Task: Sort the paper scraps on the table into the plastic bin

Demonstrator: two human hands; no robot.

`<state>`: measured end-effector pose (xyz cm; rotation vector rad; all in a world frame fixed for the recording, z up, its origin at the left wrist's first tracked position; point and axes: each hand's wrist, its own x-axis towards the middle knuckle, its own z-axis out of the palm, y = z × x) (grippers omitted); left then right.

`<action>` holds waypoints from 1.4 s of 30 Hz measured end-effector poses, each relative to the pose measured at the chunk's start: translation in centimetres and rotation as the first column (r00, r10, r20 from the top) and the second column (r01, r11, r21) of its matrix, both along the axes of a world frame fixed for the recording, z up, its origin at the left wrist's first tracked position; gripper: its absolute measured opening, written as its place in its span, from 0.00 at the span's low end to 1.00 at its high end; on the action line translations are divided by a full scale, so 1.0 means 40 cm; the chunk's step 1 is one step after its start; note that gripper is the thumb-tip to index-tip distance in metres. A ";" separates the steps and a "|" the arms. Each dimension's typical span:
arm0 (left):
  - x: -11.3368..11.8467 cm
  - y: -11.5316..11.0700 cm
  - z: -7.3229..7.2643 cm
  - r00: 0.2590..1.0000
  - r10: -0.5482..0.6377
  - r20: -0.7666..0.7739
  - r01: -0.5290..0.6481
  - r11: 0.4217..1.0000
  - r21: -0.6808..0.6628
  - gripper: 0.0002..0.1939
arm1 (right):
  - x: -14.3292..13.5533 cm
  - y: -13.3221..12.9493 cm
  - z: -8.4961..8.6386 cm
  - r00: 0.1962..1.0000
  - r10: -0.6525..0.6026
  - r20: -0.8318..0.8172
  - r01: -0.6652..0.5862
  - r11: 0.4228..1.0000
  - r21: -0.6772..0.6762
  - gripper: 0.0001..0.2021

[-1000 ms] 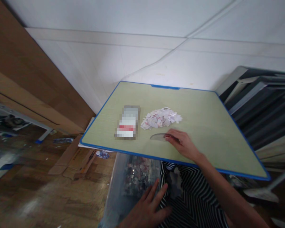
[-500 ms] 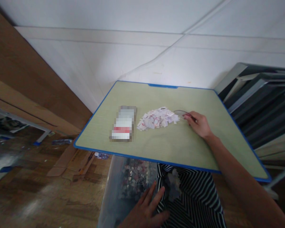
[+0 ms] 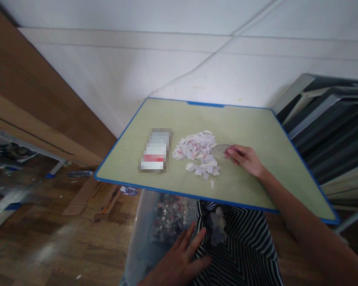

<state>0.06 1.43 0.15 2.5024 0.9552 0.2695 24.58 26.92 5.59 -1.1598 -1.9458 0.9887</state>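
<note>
A heap of small torn paper scraps (image 3: pixel 196 143) lies mid-table, with a smaller cluster split off on its near side. My right hand (image 3: pixel 241 155) pinches a clear, curved plastic protractor (image 3: pixel 217 151) whose edge touches the heap's right side. Below the table edge, my left hand (image 3: pixel 185 254) is open with fingers spread, holding nothing. It is nearest to a translucent plastic bin (image 3: pixel 134 238) with small bits in it and to black-and-white striped cloth (image 3: pixel 244 246). Left of the heap lies a flat pale, blurred rectangular item (image 3: pixel 155 151) with a red band.
The pale green table (image 3: pixel 241 119) has a blue rim and stands against a white wall (image 3: pixel 107 79). Dark folded panels (image 3: pixel 331 119) lean at the right. Brown board (image 3: pixel 47 95) stands at the left; a plastic bottle (image 3: pixel 129 191) and cardboard (image 3: pixel 80 200) lie on the floor.
My right hand has drawn the protractor toward me, and several scraps have separated from the heap on its near side. My left hand has barely moved.
</note>
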 end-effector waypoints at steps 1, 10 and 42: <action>0.001 0.000 0.000 1.000 -0.002 -0.002 0.002 1.000 0.003 0.26 | 0.000 -0.004 0.000 1.000 0.000 -0.011 0.000 1.000 -0.007 0.24; 0.001 0.006 0.006 1.000 -0.018 -0.007 0.018 1.000 0.006 0.26 | -0.014 -0.027 0.005 0.996 0.082 0.023 -0.082 0.996 0.033 0.22; 0.010 -0.031 -0.099 0.995 0.039 0.087 -0.052 0.986 0.158 0.24 | -0.229 0.144 0.095 0.899 0.105 0.426 -0.338 0.784 0.520 0.14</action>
